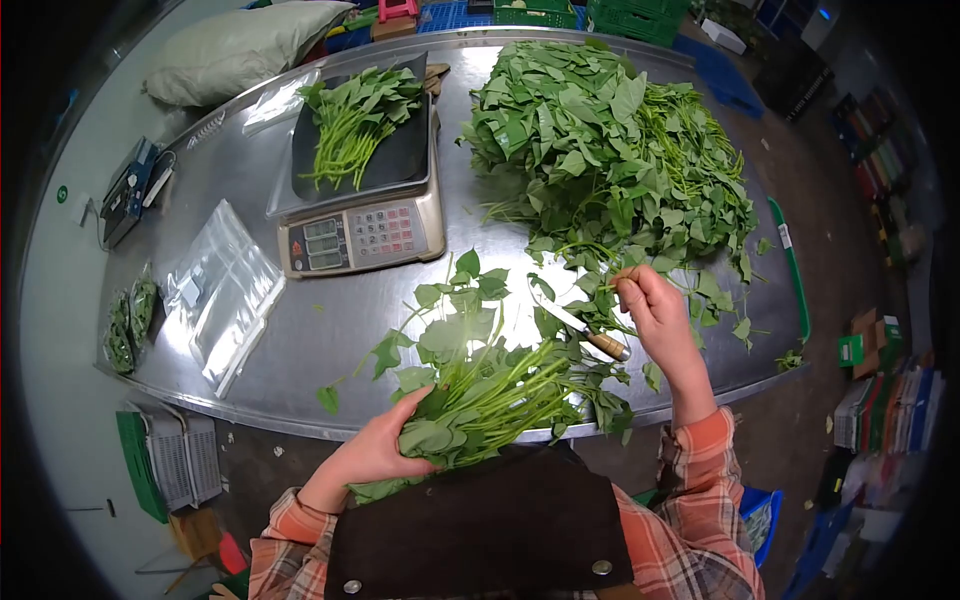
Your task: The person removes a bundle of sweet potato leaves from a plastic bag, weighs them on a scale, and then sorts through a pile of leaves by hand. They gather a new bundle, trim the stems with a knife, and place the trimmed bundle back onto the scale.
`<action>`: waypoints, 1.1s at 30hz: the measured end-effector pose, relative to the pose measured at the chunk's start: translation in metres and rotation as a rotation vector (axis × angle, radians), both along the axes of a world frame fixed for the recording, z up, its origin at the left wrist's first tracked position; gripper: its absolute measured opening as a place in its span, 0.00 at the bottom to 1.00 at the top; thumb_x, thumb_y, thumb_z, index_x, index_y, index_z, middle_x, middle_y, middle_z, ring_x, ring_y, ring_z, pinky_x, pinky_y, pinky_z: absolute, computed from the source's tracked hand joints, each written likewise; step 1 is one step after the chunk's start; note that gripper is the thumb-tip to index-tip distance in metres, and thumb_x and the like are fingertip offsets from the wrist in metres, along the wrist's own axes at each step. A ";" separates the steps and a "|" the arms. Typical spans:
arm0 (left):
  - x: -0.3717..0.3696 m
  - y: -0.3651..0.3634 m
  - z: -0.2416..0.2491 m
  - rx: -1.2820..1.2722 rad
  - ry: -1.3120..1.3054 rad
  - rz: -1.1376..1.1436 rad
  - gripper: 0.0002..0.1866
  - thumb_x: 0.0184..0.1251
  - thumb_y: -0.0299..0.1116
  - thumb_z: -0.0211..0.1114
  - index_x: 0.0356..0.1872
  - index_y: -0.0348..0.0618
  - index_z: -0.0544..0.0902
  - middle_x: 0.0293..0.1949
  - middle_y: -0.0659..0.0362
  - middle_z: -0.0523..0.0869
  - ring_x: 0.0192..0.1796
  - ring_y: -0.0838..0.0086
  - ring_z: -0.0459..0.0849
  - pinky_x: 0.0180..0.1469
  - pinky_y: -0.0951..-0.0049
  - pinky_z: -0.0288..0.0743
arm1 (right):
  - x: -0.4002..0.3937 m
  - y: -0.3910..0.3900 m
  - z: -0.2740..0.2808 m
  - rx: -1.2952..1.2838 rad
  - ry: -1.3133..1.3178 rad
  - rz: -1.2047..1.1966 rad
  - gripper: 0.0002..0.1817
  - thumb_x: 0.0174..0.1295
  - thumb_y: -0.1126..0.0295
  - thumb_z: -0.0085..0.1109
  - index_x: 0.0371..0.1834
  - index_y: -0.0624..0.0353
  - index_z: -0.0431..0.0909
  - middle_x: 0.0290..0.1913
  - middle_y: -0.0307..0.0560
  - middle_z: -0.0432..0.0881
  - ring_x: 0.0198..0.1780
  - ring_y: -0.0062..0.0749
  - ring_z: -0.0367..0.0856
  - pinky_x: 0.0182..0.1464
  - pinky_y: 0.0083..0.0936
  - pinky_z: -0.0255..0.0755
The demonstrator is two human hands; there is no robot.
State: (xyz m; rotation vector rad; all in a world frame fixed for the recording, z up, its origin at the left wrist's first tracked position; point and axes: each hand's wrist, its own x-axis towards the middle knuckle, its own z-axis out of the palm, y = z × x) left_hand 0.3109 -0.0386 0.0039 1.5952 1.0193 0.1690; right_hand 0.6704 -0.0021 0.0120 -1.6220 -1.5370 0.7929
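Observation:
My left hand (385, 445) is wrapped round the leafy end of a bunch of leafy greens (520, 390), whose pale green stems point up and to the right near the front edge. My right hand (650, 300) is closed in a pinch on a thin green stem (607, 288), just in front of the big pile of leafy greens (620, 150). A curved knife with a wooden handle (606, 345) lies on the metal table beside that hand, its blade towards the upper left. Loose leaves and stems lie around the bunch and the knife.
On the metal table (400, 305), a digital scale (365, 235) bears another bunch of greens (360, 120). Clear plastic bags (222, 290) lie at the left, with bagged greens (130, 325) beyond. A white sack (235, 50) rests behind the table. Crates (170, 455) stand lower left.

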 end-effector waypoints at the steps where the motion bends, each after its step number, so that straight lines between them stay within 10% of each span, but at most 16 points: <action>1: 0.005 0.001 0.008 0.019 0.033 -0.014 0.49 0.43 0.33 0.74 0.69 0.42 0.57 0.61 0.47 0.71 0.62 0.60 0.71 0.63 0.68 0.64 | -0.006 -0.002 0.005 0.078 -0.042 0.116 0.07 0.57 0.70 0.58 0.34 0.61 0.75 0.28 0.48 0.74 0.33 0.45 0.74 0.38 0.35 0.69; 8: 0.017 0.012 0.023 0.011 0.014 -0.088 0.50 0.42 0.33 0.74 0.69 0.45 0.55 0.60 0.46 0.72 0.62 0.58 0.72 0.61 0.67 0.65 | -0.085 -0.005 -0.011 0.162 -0.072 0.822 0.10 0.52 0.66 0.66 0.31 0.59 0.79 0.33 0.44 0.74 0.41 0.37 0.72 0.44 0.30 0.67; 14: 0.012 0.009 0.017 -0.027 -0.034 0.008 0.49 0.41 0.31 0.73 0.69 0.44 0.56 0.59 0.50 0.72 0.62 0.64 0.71 0.63 0.69 0.63 | -0.074 -0.009 -0.037 -0.339 0.526 0.311 0.09 0.62 0.67 0.58 0.35 0.63 0.77 0.35 0.40 0.79 0.35 0.28 0.76 0.42 0.23 0.70; 21: -0.006 0.010 -0.011 -0.060 -0.027 -0.079 0.44 0.41 0.30 0.72 0.65 0.39 0.62 0.56 0.52 0.74 0.59 0.67 0.72 0.62 0.71 0.63 | -0.004 0.009 -0.077 -0.004 1.543 0.154 0.11 0.65 0.67 0.52 0.46 0.61 0.72 0.31 0.33 0.76 0.28 0.23 0.73 0.37 0.22 0.72; 25: 0.000 0.017 -0.010 -0.199 -0.069 -0.102 0.41 0.41 0.30 0.72 0.62 0.38 0.66 0.55 0.53 0.75 0.56 0.69 0.73 0.60 0.72 0.65 | -0.034 -0.004 -0.009 -0.369 0.565 0.282 0.12 0.60 0.64 0.60 0.44 0.57 0.76 0.35 0.39 0.77 0.33 0.27 0.75 0.39 0.22 0.68; 27: 0.007 0.019 -0.002 -0.273 -0.111 -0.056 0.39 0.41 0.30 0.72 0.61 0.38 0.67 0.55 0.53 0.75 0.56 0.69 0.73 0.60 0.72 0.64 | -0.066 -0.006 0.016 -0.041 0.007 0.614 0.12 0.51 0.68 0.67 0.37 0.59 0.79 0.32 0.41 0.75 0.43 0.34 0.74 0.45 0.29 0.67; 31: 0.013 0.024 0.008 -0.074 -0.162 -0.109 0.40 0.41 0.30 0.72 0.61 0.38 0.66 0.55 0.54 0.74 0.57 0.71 0.71 0.61 0.72 0.62 | -0.092 -0.011 -0.013 0.116 0.001 0.756 0.07 0.60 0.70 0.59 0.36 0.62 0.75 0.32 0.42 0.75 0.38 0.33 0.75 0.44 0.32 0.70; 33: 0.011 0.024 0.006 -0.007 -0.144 -0.123 0.41 0.41 0.29 0.72 0.62 0.37 0.64 0.55 0.53 0.73 0.58 0.72 0.70 0.62 0.72 0.62 | -0.089 -0.013 -0.018 -0.206 0.498 0.519 0.08 0.64 0.69 0.55 0.38 0.62 0.72 0.31 0.41 0.75 0.36 0.32 0.76 0.45 0.31 0.72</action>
